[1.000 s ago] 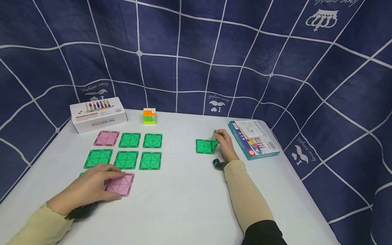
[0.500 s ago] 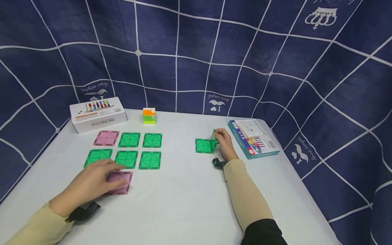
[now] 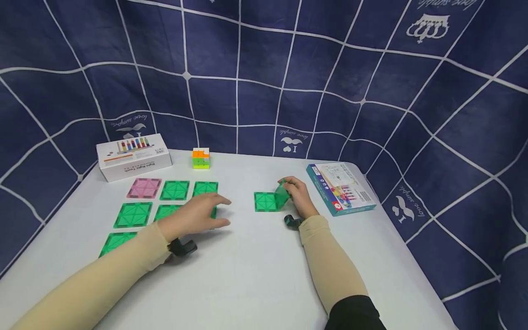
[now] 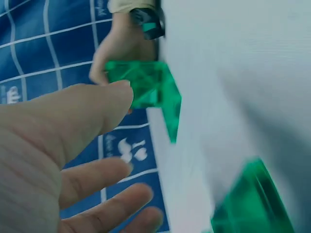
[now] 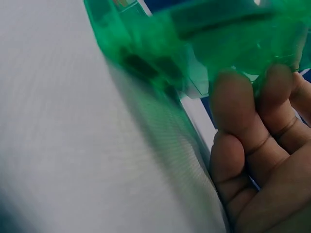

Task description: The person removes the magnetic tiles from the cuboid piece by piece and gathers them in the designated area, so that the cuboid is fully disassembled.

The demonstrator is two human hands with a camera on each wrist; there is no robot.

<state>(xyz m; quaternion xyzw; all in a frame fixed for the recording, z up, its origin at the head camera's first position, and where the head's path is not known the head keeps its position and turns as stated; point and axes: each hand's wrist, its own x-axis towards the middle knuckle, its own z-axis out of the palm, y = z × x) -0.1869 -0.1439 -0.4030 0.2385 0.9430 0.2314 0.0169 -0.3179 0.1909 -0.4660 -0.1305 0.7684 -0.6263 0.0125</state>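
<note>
My right hand (image 3: 299, 197) pinches a see-through green square tile (image 3: 282, 196) standing up and tilted at the right edge of a flat green tile (image 3: 265, 202). The left wrist view shows these two tiles as an L-shaped green pair (image 4: 146, 83). In the right wrist view, my fingertips lie against the green plastic (image 5: 233, 43). My left hand (image 3: 194, 214) hovers over the right side of the tile rows, thumb and fingers spread, holding nothing. Beneath it, a green tile (image 3: 165, 211) is partly covered. The front pink tile is out of sight, where my left sleeve now lies.
Green tiles (image 3: 133, 215) and a pink tile (image 3: 144, 188) lie in rows at left. Behind them stand a white box (image 3: 134, 158) and a puzzle cube (image 3: 200, 158). A flat teal-edged box (image 3: 340, 188) lies right of my right hand.
My left hand has left the front pink tile and moved right and forward, fingers spreading. The two green tiles have shifted slightly left, and the upright one has turned in my right hand.
</note>
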